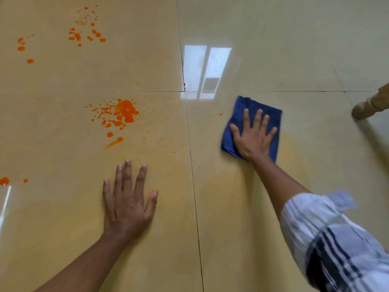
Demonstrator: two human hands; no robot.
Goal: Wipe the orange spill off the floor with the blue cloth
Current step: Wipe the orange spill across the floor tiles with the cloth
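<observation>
A glossy beige tiled floor (273,49) fills the view, with thin dark grout lines crossing near the middle and a bright window reflection (205,70) lying on the tiles just beyond that crossing.

The right hand (253,137) is pressed flat, fingers spread, on top of a folded dark blue cloth (259,106) that lies on the floor to the right of the long grout line. Its grip is open: the palm and fingers push down on the cloth without curling round it. The forearm runs back toward the near right corner, where a white sleeve with dark stripes (336,239) is pushed up above the elbow.

The left hand (128,204) rests palm down on the bare tile at near centre-left, fingers splayed, holding nothing; its grip is likewise open.

The orange spill shows as several separate patches, all on the left of the long grout line and well apart from the cloth. The largest splatter of bright orange liquid (124,113) lies beyond the left hand, with droplets scattered round it and a short streak just nearer. A second cluster of orange drops (86,34) sits at far left, a few blots (22,48) lie farther left still, and two spots (4,181) sit at the left edge. A faint yellowish smear (221,186) tints the tiles near the cloth.

A turned wooden furniture leg (370,104) stands at the right edge.
</observation>
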